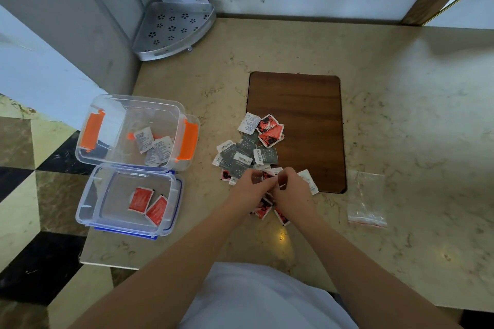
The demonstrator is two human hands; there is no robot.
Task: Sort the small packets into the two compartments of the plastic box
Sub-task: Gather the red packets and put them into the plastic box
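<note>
A loose pile of small packets [248, 153], red, grey and white, lies on the marble counter at the edge of a brown board. Both hands are over the near end of the pile. My left hand [247, 189] and my right hand [292, 189] meet with curled fingers, pinching packets between them; which packet each holds is hidden. At the left stand two clear plastic boxes. The far one with orange clips [88, 152] holds several white packets [153, 145]. The near one with blue clips [85, 216] holds two red packets [148, 204].
A brown board [296, 104] is set into the counter behind the pile. An empty clear zip bag [366, 200] lies to the right. A white perforated corner shelf [171, 29] stands at the back left. The counter's left edge drops to a tiled floor.
</note>
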